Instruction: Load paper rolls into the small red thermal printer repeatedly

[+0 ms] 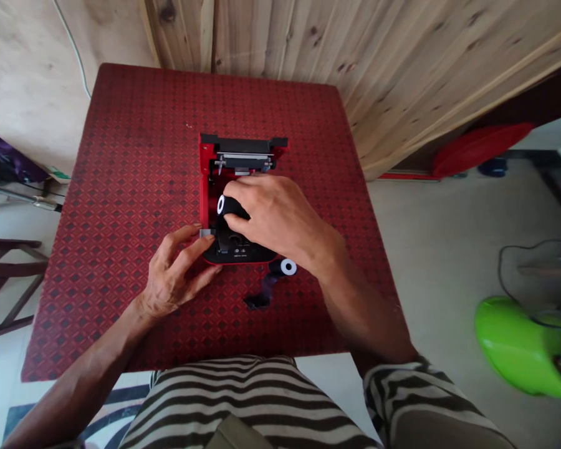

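Observation:
A red and black device (204, 199) stands on the red patterned table with its lid raised at the back. My right hand (273, 215) is closed around a black roll with a white ring-shaped end (221, 204), held over the open compartment. At the device's front left corner, my left hand (175, 268) rests with its fingers spread, the fingertips touching a small grey part (207, 232). Another black roll with a white end (288, 267) lies on the table in front of the device, a dark strip (264, 293) trailing from it toward me.
The table (135, 149) reaches a wooden panel wall (280, 37) at the back. On the floor to the right are a bright green plastic object (514, 343) and a cable. A red round object (481, 148) is farther back, and a dark wooden stool (9, 271) stands left.

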Demonstrator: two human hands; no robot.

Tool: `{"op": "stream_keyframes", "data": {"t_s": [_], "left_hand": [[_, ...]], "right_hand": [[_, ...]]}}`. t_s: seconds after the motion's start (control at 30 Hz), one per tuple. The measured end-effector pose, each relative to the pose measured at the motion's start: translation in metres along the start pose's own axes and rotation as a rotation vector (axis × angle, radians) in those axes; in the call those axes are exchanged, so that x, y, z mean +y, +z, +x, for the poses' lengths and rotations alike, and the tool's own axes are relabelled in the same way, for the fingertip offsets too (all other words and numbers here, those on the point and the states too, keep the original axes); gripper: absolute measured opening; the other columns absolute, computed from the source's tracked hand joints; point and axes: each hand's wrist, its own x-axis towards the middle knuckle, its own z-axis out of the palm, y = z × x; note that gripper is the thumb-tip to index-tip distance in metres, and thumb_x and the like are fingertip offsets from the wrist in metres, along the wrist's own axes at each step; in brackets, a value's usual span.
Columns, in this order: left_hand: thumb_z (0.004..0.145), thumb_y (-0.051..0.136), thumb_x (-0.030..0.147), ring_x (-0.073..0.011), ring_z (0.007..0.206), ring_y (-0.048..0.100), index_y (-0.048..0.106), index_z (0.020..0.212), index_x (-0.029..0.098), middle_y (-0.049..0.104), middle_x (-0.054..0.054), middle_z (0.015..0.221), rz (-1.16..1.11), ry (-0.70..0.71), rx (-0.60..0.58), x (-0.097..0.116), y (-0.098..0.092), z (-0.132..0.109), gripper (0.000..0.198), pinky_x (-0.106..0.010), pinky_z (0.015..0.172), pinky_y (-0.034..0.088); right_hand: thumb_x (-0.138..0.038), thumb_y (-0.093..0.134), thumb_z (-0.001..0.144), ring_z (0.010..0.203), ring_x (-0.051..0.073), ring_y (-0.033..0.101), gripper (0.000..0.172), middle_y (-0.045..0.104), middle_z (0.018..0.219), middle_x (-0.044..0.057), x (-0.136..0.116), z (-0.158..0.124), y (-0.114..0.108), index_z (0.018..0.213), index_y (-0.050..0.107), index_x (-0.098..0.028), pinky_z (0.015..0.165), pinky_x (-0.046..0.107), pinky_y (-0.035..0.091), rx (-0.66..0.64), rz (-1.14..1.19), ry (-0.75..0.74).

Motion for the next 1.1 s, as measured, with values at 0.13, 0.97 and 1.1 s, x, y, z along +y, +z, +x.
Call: {"op": "stream_keyframes", "data": {"t_s": [0.13,0.97,1.1], "left_hand": [[0.095,0.084,0.035,-0.0225,0.110,0.074,0.057,0.152,0.026,0.067,-0.013,0.134,0.020,0.019,0.008,-0.002,-0.001,0.001,0.064,-0.034,0.095,0.069],[0.092,0.087,0.042,-0.0273,0.120,0.070,0.056,0.154,0.032,0.065,-0.009,0.134,0.028,0.010,0.013,-0.008,-0.001,0.003,0.070,-0.045,0.099,0.067],[0.094,0.085,0.043,-0.0265,0.121,0.070,0.056,0.153,0.032,0.065,-0.008,0.135,0.031,0.001,0.009,-0.006,-0.002,0.004,0.067,-0.044,0.100,0.067]], "right_hand": [[-0.016,0.074,0.094,0.099,0.022,0.077,0.017,0.083,0.110,0.006,0.015,-0.037,-0.018,0.111,0.076,-0.018,0.090,0.035,0.059,0.299,0.239,0.021],[-0.032,0.078,0.089,0.104,0.022,0.078,0.028,0.082,0.114,0.007,0.086,-0.149,0.082,0.115,0.074,-0.023,0.095,0.042,0.064,0.688,0.700,0.589],[-0.033,0.086,0.087,0.095,0.019,0.077,0.039,0.083,0.122,0.005,0.052,-0.176,0.077,0.124,0.078,-0.026,0.094,0.041,0.064,0.368,0.860,0.518]]}}
